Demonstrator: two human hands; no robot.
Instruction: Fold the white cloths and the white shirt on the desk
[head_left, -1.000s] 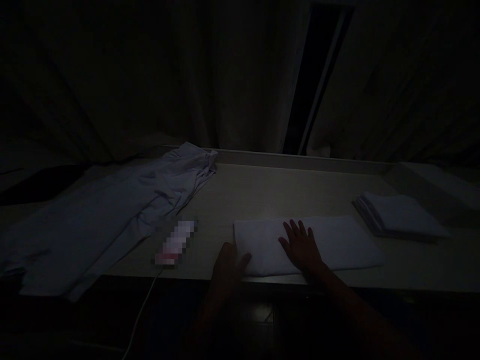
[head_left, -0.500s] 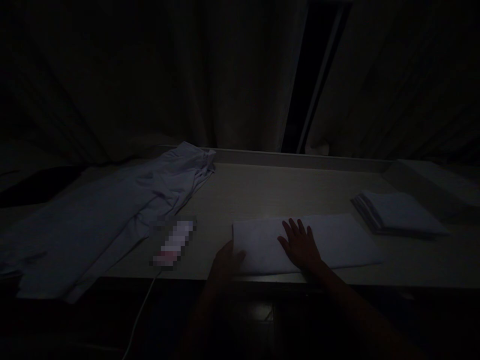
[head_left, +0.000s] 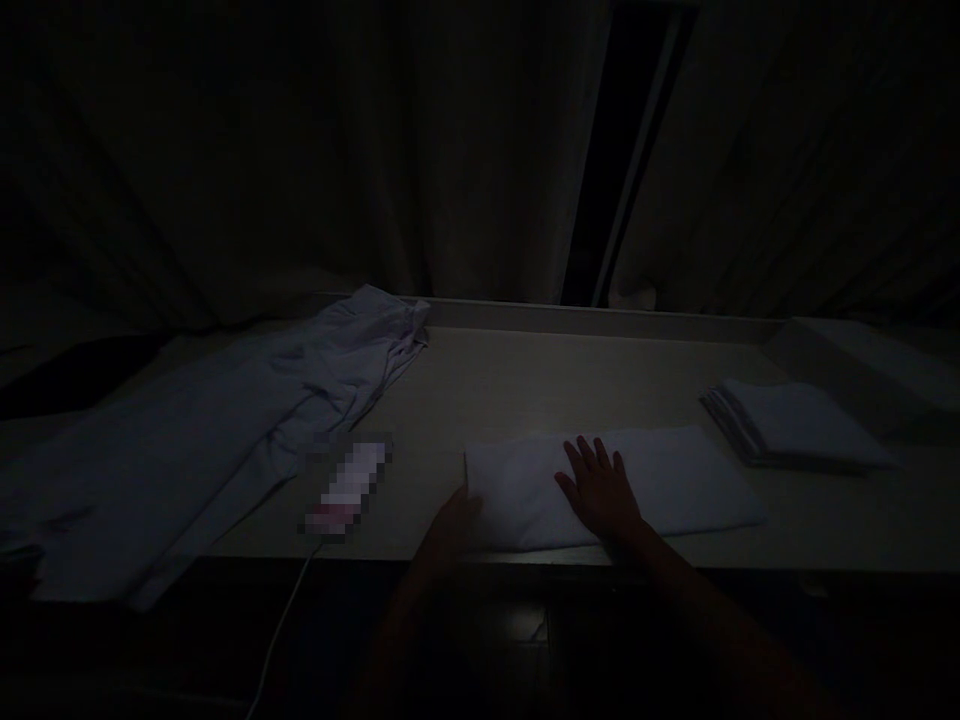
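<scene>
A white folded cloth [head_left: 690, 475], a long rectangle that looks like a towel, lies flat near the front edge of the table. My right hand [head_left: 604, 500] rests on its middle, palm down, fingers spread. At the cloth's left end is my left hand [head_left: 451, 522], touching the edge near its front corner. Dimness and blur hide whether those left fingers pinch the fabric or just lie against it.
A stack of folded cloths [head_left: 802, 425] sits at the right. Across the left side sprawls a crumpled light garment [head_left: 225, 420]. Between it and my left hand lies a pixelated phone-like object [head_left: 352, 485] with a white cable [head_left: 281, 620]. Dark curtains [head_left: 480, 150] hang behind.
My left hand has shifted slightly left and up at the cloth's end, its thumb drawing back toward the edge. My right hand stays in place.
</scene>
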